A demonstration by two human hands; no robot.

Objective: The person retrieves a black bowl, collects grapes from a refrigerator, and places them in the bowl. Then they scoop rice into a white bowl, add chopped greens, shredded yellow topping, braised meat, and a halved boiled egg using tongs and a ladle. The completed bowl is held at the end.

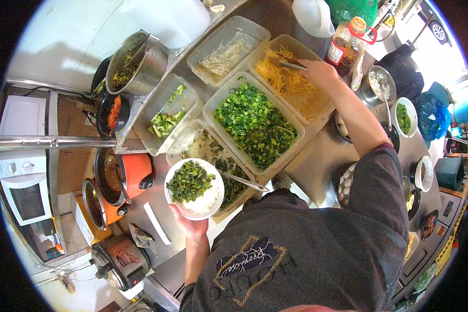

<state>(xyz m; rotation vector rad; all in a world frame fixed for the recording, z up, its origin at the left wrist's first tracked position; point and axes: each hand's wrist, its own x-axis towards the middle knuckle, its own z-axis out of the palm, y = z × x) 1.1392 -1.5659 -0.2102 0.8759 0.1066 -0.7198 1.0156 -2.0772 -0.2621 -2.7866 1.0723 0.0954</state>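
Note:
My left hand (191,223) holds a white bowl (219,183) from below, fingers wrapped under its side. In the bowl, chopped dark green vegetables (192,181) lie on white rice (207,202). My right hand (320,74), at the far right, grips metal tongs (294,65), whose tips reach into yellow-orange shreds (275,73) in a clear plastic tub (322,106). Beside that stands a larger tub (209,110) of bright chopped greens (252,119). A spoon (244,181) rests in a tub of darker chopped greens (234,190) just right of the bowl.
Further tubs hold pale shreds (226,61) and cut green pieces (166,119). Orange cookers (135,179) and a grey cooker (120,260) stand left, with a steel pot (156,65) above them. A sauce jug (343,47) and ladle pot (382,86) are at right.

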